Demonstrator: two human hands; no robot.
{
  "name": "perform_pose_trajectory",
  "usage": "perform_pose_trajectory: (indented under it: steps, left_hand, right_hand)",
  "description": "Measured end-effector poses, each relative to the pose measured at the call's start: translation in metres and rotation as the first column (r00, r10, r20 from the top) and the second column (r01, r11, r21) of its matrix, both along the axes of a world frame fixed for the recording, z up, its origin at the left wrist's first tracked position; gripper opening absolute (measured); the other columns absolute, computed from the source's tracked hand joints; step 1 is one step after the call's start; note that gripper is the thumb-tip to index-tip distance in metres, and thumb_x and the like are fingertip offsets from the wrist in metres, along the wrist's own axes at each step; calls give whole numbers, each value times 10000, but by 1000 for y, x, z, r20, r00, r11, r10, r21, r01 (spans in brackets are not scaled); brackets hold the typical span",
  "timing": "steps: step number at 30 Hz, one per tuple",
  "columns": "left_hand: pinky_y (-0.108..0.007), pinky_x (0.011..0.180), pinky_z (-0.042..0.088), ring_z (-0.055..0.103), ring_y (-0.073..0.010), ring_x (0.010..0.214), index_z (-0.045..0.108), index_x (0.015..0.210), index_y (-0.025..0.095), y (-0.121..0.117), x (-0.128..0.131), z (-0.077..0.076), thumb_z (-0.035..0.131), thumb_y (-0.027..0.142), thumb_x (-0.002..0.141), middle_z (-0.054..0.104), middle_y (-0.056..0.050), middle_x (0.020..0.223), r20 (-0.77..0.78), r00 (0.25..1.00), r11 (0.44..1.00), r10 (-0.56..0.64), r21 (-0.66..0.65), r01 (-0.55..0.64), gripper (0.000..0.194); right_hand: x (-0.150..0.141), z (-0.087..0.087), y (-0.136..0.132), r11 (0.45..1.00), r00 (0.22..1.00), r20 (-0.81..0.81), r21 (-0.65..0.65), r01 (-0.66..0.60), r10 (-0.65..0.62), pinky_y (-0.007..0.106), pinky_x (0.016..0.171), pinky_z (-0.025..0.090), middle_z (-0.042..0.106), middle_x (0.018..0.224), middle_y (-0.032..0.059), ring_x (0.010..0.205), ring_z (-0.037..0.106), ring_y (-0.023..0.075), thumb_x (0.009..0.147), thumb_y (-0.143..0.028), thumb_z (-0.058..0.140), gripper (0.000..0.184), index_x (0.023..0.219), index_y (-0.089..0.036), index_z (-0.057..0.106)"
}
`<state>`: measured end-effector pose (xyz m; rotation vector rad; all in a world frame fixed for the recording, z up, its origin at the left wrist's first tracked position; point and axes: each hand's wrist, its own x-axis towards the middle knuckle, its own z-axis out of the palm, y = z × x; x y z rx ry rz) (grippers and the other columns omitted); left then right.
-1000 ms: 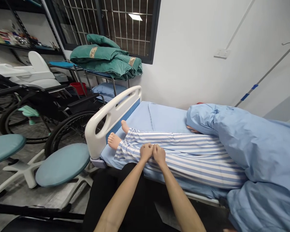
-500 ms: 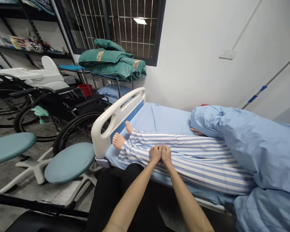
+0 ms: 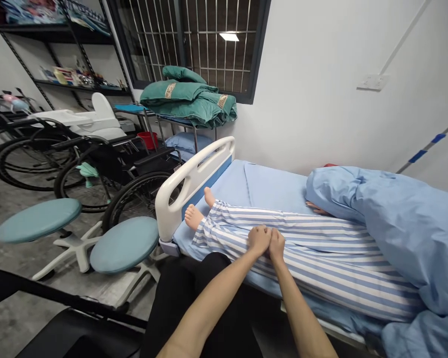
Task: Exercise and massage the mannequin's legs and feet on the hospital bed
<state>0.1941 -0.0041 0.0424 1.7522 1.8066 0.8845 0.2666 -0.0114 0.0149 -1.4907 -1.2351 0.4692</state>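
Head view: hands (image 3: pixel 259 240) on striped trousers (image 3: pixel 302 258), quilt label (image 3: pixel 170 90) unreadable.

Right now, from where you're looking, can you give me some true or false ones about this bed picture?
1. The left hand and right hand both touch the striped trousers. True.
2. The feet are under the blanket. False: the bare feet stick out, and the blue blanket covers the far end.
3. Green quilts are piled on a rack by the barred window. True.
4. The stools have square seats. False: the stools have round teal seats.
5. A wheelchair stands behind the stools. True.
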Motion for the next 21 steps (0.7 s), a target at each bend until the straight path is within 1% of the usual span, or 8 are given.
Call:
perform_pose_trajectory:
  steps: [2,4,6,8,11,13,17,21]
  left_hand:
    - [-266,656,336,579,-157,735,682,721,182,-1,9,0,420,280,852,685,-81,755,56,998,999,-24,22,23,310]
    - [-264,653,339,576,-151,710,674,727,184,-4,13,-3,403,292,868,680,-69,738,80,997,999,-22,26,20,324]
    - [-261,649,340,576,-149,701,669,737,196,-6,13,-9,392,304,878,680,-57,744,71,997,1000,-8,31,6,329]
    - [-259,648,342,577,-149,699,669,734,208,-7,11,-14,374,310,888,683,-51,750,56,998,999,-8,44,5,348]
    - [-254,647,342,580,-147,702,676,723,217,-6,9,-18,350,306,896,690,-48,756,53,998,998,-29,59,26,380]
    - [-251,648,338,580,-147,712,680,718,214,-6,9,-20,379,298,880,693,-51,760,47,999,998,-26,56,23,352]
    - [-247,629,316,568,-144,702,674,684,205,-9,13,-15,451,275,831,693,-47,748,42,999,1000,-18,26,17,276]
    - [-243,590,288,536,-126,640,651,639,195,-15,35,-6,433,309,844,675,-33,691,72,997,1000,-23,20,22,320]
  right_hand:
    - [5,-1,0,1000,994,-110,31,-3,6,265,547,332,486,552,-2,548,400,143,817,-522,319,391,588,-216,397]
    - [7,0,-1,1000,993,-120,23,-6,8,262,538,327,451,527,-20,536,384,136,814,-524,351,389,578,-216,382]
    - [8,5,-2,1000,998,-57,-8,-14,14,262,534,312,434,508,-23,528,379,136,824,-510,345,394,559,-218,365]
    - [9,11,-4,999,997,61,-40,-35,38,267,539,294,456,512,-10,533,394,143,838,-490,322,399,552,-216,375]
    - [14,18,-7,996,967,243,-71,-55,71,273,546,262,487,531,3,539,399,149,849,-473,315,397,565,-211,408]
    - [17,16,-9,997,962,266,-66,-46,62,274,548,255,484,534,4,536,389,148,852,-474,301,398,572,-212,407]
    - [20,4,-14,999,987,159,-20,25,-22,269,553,276,458,526,-2,549,385,146,852,-502,273,419,565,-216,381]
    - [29,-5,-10,999,999,-30,13,44,-44,254,530,322,415,509,-24,540,370,130,845,-539,262,422,568,-229,328]
